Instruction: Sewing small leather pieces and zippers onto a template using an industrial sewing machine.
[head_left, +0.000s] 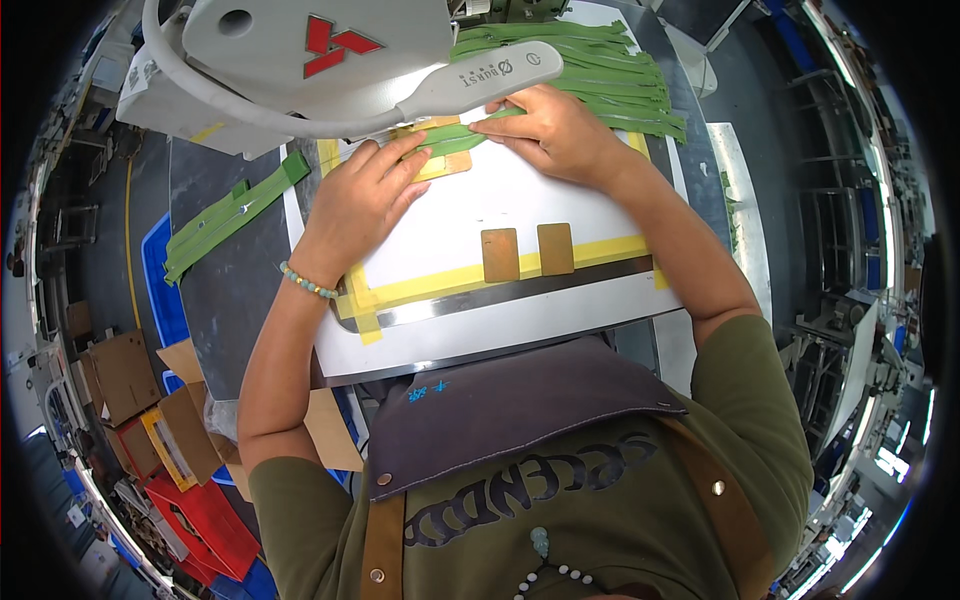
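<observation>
A green zipper strip (452, 140) lies slantwise below the sewing machine's grey head (250, 60), over a brown plate at the far side of the white work surface (420, 230). My left hand (362, 195) rests at its left end, fingers stretched over the strip and thumb apart. At the other end my right hand (560, 135) has its fingers closed on the zipper; part of that grip is hidden. Just behind my right hand, many more green zippers (620, 80) lie in a loose row. Another green zipper bundle (235, 217) hangs over the table's left side.
A grey wand-shaped attachment (485, 80) on a thick tube crosses above my hands. Two brown plates (500, 255) sit near the front, by yellow tape (420, 288). Left of the table stand a blue bin (160, 280), cardboard boxes (190, 430) and a red box (205, 525).
</observation>
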